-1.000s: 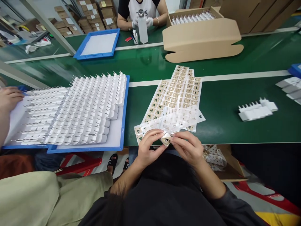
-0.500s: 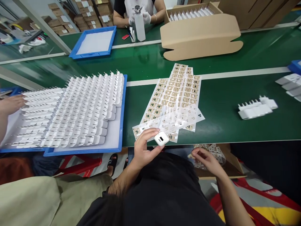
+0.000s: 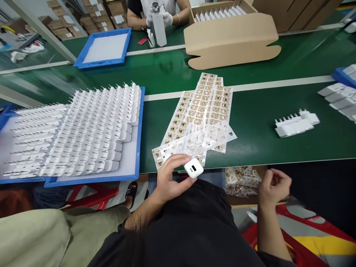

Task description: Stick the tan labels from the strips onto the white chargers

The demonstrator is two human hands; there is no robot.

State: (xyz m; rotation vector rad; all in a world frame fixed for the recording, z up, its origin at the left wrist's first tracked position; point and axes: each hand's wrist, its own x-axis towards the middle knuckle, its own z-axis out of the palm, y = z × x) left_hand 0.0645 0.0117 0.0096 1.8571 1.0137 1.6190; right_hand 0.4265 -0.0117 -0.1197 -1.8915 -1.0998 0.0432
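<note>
My left hand is closed on a white charger plug, thumb and fingers on its sides. The charger's face with two USB ports points up toward me, just in front of the table edge. Past it lie overlapping sticker sheets with rows of small tan labels, and a mostly clear strip crosses their near end. My right hand is off to the right below the table edge, fingers curled in. Whether anything is inside them is hidden. Near it, a cardboard box holds crumpled used sheet scraps.
Blue trays of white chargers with prongs up fill the left. Several chargers stand at right, with more beyond. Across the table are an empty-looking blue tray, an open carton and a gloved person holding a bottle.
My right hand has moved right, away from the scrap box, and its fingers have curled in; the small pale piece at its fingertips no longer shows. My left hand still holds the charger, slightly turned.
</note>
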